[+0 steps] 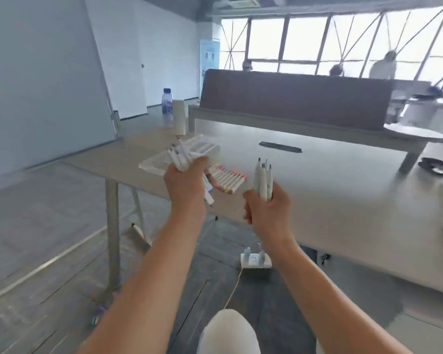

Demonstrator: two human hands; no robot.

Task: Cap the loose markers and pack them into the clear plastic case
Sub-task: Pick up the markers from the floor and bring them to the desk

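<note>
Both hands (184, 185) (266, 208) grip markers (263, 180) near the clear case (164, 162).

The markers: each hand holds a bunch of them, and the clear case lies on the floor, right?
Not quite. The head view shows the clear case lying on the table, not the floor. The left hand and right hand do each hold a bunch of markers.

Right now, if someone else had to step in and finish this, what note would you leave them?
Left hand: grips a bundle of white markers, tips uncapped.
Right hand: grips a few more markers, dark tips up, uncapped.
Clear plastic case: open on the table, behind the left hand.
Row of coloured caps: lies beside the case.
Done: markers gathered.
Left: cap each one, pack them into the case.
</note>
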